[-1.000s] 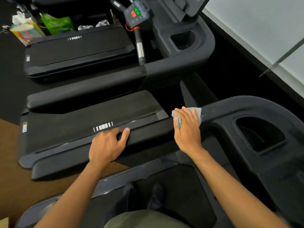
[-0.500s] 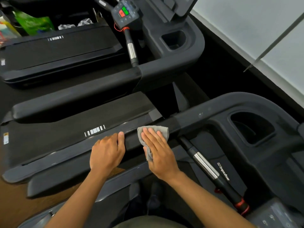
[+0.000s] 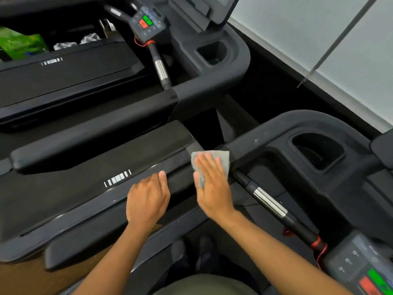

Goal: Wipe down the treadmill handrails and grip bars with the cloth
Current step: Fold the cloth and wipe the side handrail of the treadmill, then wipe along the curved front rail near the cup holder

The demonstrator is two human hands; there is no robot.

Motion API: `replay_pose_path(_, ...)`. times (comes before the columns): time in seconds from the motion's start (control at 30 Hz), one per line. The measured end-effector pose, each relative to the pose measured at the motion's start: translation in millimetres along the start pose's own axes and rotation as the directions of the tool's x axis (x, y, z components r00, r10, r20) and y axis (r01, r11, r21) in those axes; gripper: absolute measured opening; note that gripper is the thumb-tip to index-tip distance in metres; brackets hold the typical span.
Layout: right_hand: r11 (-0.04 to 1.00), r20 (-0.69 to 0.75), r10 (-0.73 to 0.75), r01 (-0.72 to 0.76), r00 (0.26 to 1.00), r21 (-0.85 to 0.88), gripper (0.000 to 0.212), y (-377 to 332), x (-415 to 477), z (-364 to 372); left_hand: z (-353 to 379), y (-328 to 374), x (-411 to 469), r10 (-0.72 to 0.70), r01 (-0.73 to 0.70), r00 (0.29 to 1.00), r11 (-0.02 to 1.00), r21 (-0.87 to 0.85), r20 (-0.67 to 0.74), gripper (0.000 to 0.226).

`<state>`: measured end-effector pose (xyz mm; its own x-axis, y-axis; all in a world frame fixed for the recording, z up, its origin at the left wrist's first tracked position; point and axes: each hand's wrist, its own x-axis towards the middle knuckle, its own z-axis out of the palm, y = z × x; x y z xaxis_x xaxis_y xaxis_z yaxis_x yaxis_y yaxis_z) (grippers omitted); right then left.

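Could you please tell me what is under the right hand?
A grey cloth lies under the right hand, pressed flat onto the black handrail. The rail surface beneath is covered.

The right hand (image 3: pixel 212 184) lies flat over the grey cloth (image 3: pixel 221 159), hiding most of it; only the far edge and a strip by the thumb show. Both hide the handrail (image 3: pixel 180 182) beneath them, and the left hand (image 3: pixel 146 201) covers the stretch beside it. The fingertips of the right hand are blurred. Right of that hand, the control panel (image 3: pixel 359 265) is cut off by the bottom edge and its small labels are barely legible. Far left of the left hand, a green packet (image 3: pixel 21 45) runs off the frame.
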<state>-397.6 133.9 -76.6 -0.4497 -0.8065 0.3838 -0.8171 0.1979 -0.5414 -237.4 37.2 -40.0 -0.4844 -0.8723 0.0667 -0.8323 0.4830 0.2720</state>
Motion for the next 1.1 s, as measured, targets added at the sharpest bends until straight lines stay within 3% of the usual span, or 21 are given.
replay_pose_path(0.13,0.99,0.089,-0.138,0.136,0.986,0.026,0.05,-32.7,-28.0,14.0,-1.7,-1.9,1.5,0.05,-0.051,0.998,0.998,0.039,0.042,0.051)
replay_pose_path(0.27,0.959,0.199,-0.263,0.277,0.944,-0.049,0.051,-7.6,-22.0,-0.6,-4.9,0.9,1.4,0.028,-0.028,1.0,0.999,-0.032,0.006,0.055)
replay_pose_path(0.47,0.985,0.148,-0.103,0.122,0.984,-0.126,0.048,44.3,13.4,-35.7,-2.7,0.5,2.3,0.004,-0.001,0.998,0.999,-0.051,0.07,0.056)
replay_pose_path(0.6,0.988,0.139,-0.002,0.023,0.99,-0.155,0.049,59.5,26.1,-50.0,-2.7,-0.5,3.1,0.057,-0.054,0.991,0.998,-0.035,0.121,0.044)
replay_pose_path(0.67,0.99,0.098,0.046,-0.033,0.994,-0.134,0.049,54.4,24.7,-43.8,-1.5,0.9,3.4,0.007,-0.002,0.99,0.999,-0.038,0.143,0.053)
replay_pose_path(0.77,0.998,0.047,-0.01,0.012,0.999,-0.055,0.048,33.3,10.2,-25.4,-0.1,2.4,1.8,-0.071,0.081,0.986,0.995,-0.063,0.151,0.061)
replay_pose_path(0.83,0.994,0.16,-0.107,0.105,0.981,0.019,0.049,16.9,-3.5,-20.7,-0.3,4.2,5.3,-0.144,0.161,0.971,0.984,-0.075,0.188,0.058)
replay_pose_path(0.9,0.982,0.32,-0.078,0.017,0.944,0.189,0.049,4.0,-9.1,-30.0,-4.1,7.9,11.5,-0.243,0.274,0.937,0.957,-0.098,0.251,0.062)
replay_pose_path(1.0,0.867,0.541,0.105,-0.344,0.835,0.362,0.048,1.2,3.7,-68.8,-13.2,29.8,28.4,-0.243,0.348,0.915,0.88,-0.325,0.322,0.057)
replay_pose_path(1.1,0.763,0.521,0.335,-0.551,0.785,0.337,0.072,23.2,30.1,-115.5,-16.3,68.2,46.3,-0.134,0.309,0.932,0.782,-0.542,0.337,0.046)
